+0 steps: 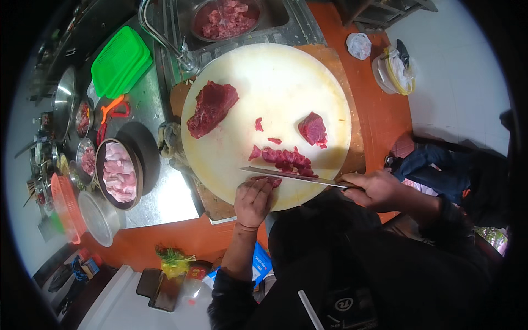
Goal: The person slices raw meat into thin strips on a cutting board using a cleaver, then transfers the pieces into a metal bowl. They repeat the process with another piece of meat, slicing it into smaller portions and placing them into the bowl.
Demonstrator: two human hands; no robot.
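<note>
My right hand (375, 190) is wrapped round the handle of a knife (291, 175). Its long blade lies across the near part of a round white cutting board (275, 71), pointing left. The curled fingers of my left hand (253, 202) press on a small piece of raw red meat (273, 180), close beside the blade. Just beyond the blade is a row of sliced meat (287, 159). A larger chunk of red meat (213, 108) lies at the board's far left, and a smaller chunk (313, 130) at its right. A few small scraps lie between them.
A sink holds a metal bowl of meat pieces (228, 21) beyond the board, next to a curved tap (165, 41). On the left counter are green baskets (121, 61), a dark bowl of pale meat (120, 175) and a grey cloth (169, 140). A bin (393, 70) stands at right.
</note>
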